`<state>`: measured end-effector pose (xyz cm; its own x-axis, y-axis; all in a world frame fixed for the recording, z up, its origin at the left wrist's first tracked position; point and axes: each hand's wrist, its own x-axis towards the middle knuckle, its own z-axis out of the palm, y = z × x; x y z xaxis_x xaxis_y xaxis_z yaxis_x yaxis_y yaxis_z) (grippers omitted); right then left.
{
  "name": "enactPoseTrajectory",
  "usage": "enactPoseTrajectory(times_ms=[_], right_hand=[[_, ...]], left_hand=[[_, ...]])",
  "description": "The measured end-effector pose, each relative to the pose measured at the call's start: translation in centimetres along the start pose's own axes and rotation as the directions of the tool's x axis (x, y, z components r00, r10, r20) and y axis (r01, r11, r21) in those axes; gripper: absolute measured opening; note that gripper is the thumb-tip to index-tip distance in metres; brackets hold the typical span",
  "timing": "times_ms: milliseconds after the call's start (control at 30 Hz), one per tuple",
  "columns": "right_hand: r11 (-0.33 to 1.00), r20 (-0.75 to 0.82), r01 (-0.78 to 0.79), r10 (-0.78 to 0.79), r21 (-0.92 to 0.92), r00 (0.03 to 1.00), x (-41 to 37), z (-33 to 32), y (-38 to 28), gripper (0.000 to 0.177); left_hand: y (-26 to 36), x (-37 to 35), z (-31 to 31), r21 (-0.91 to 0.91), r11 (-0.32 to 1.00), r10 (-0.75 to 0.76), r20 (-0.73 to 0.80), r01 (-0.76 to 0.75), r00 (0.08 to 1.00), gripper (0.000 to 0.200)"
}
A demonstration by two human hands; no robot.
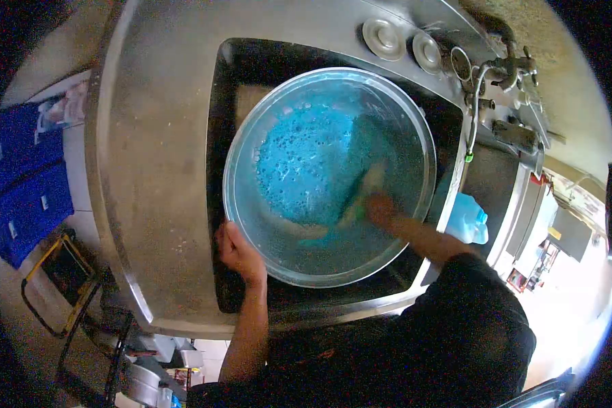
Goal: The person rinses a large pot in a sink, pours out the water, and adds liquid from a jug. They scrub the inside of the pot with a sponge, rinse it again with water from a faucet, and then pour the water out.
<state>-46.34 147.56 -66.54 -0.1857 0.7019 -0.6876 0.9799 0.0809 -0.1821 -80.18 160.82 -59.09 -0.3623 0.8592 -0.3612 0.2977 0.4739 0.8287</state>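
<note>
A large steel bowl (279,255) sits tilted in a steel sink (226,75), with blue foamy suds (306,163) covering its inside. My left hand (238,251) grips the bowl's rim at the lower left. My right hand (381,207) is inside the bowl and presses a yellow-green sponge (364,194) against its inner wall.
A steel counter (156,149) surrounds the sink. Taps and pipework (503,75) stand at the upper right behind two round metal lids (384,37). A pale blue plastic jug (469,221) rests right of the sink. Blue crates (27,183) lie on the floor at left.
</note>
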Motion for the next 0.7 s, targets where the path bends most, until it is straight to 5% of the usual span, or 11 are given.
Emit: enactPoseTrajectory(times_ms=[67,100,167,300,400,467,500,533,600,700], right_hand=[[0.891,-0.188,-0.264,0.35,0.37,0.918,4.9,-2.8,7.8,0.038],[0.967,-0.297,-0.046,-0.031,-0.252,0.955,6.7,-2.1,11.7,0.038],[0.946,-0.447,-0.133,-0.014,-0.296,0.895,12.8,-1.3,13.3,0.037],[0.93,-0.196,-0.348,0.366,0.119,0.91,11.2,3.0,10.8,0.031],[0.98,-0.223,-0.192,0.174,-0.062,0.959,3.3,8.9,3.6,0.027],[0.889,0.17,-0.322,0.28,0.324,0.945,3.9,10.5,-5.6,0.03],[0.875,-0.085,-0.256,0.317,0.411,0.945,5.5,17.7,-9.9,0.03],[0.779,-0.034,-0.351,0.43,0.52,0.902,8.1,14.3,-15.6,0.029],[0.71,-0.027,-0.218,0.316,0.67,0.948,10.0,3.1,-20.1,0.028],[0.887,-0.04,-0.079,0.109,0.455,0.993,7.8,10.2,-13.6,0.027]], left_hand=[[-0.3,0.0,0.2,-0.123,0.986,-0.118,-0.011,0.116,0.993,0.035],[-0.5,-0.1,0.4,-0.187,0.967,-0.179,-0.013,0.174,0.984,0.036],[-1.2,0.0,0.0,-0.126,0.979,-0.163,-0.01,0.16,0.987,0.036],[-0.8,0.1,0.3,-0.009,0.996,-0.089,-0.035,0.089,0.995,0.036],[-1.0,0.1,0.1,-0.027,0.999,-0.036,-0.019,0.035,0.999,0.036],[-1.0,0.0,0.0,-0.012,1.0,0.005,-0.026,-0.006,1.0,0.036],[-0.9,0.1,-0.1,0.014,1.0,0.026,-0.028,-0.026,0.999,0.036],[-0.9,0.1,0.0,0.039,0.998,0.047,-0.031,-0.046,0.998,0.036],[0.9,-0.1,-0.1,-0.025,0.999,-0.043,0.003,0.043,0.999,0.036],[0.3,0.0,-0.2,-0.035,0.999,-0.018,0.017,0.018,1.0,0.036]])
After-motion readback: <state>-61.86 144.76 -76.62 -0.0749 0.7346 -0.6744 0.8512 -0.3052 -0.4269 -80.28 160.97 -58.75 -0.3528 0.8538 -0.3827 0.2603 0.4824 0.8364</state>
